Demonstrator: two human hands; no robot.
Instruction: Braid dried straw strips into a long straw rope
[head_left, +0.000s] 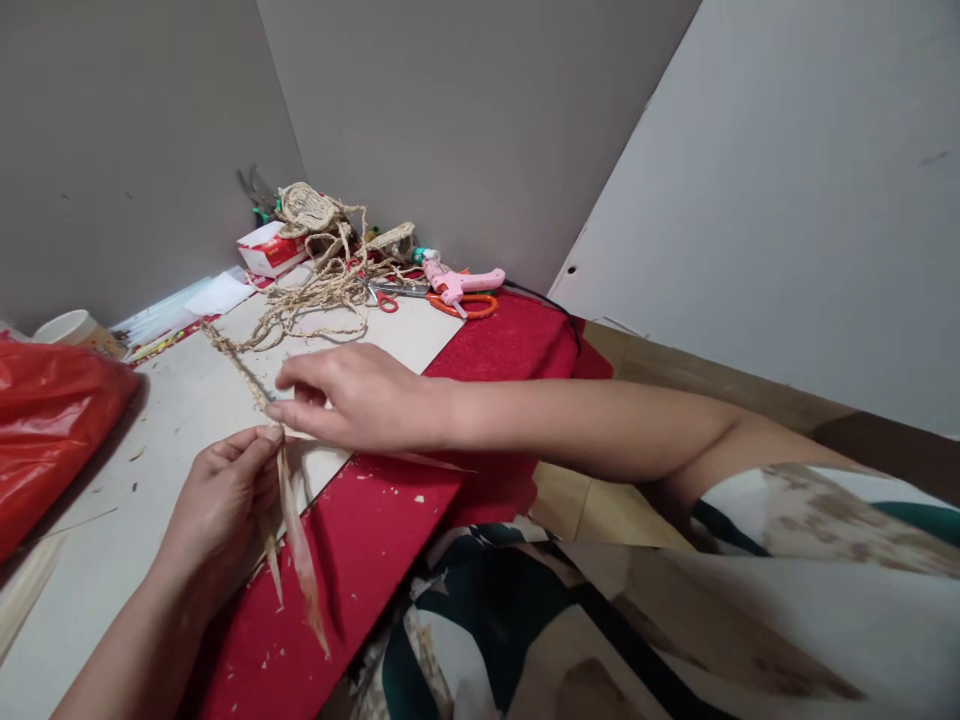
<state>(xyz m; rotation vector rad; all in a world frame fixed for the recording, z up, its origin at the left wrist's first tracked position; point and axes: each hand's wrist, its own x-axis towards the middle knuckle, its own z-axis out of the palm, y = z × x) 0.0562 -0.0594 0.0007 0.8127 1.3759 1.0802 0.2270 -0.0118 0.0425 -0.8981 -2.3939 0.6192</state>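
Note:
A braided straw-coloured cord (244,372) runs from the board toward my hands. My left hand (229,480) is closed in a pinch on its near end, where loose strips of dry husk (300,560) hang down over the red cloth. My right hand (349,395) reaches across from the right, slightly blurred. Its thumb tip is at the braid, just above my left fingertips, and a gap shows between thumb and curved forefinger. Another thin strip passes beneath the right wrist and sticks out to the right. The other right fingers are partly hidden.
A pale board (172,430) lies on red cloth (390,530) with scattered scraps. Behind are piled braided cord (322,290), a red-and-white box (271,250), scissors (480,305) and a pink glue gun (457,283). A red plastic bag (60,430) and paper cup (75,330) stand left.

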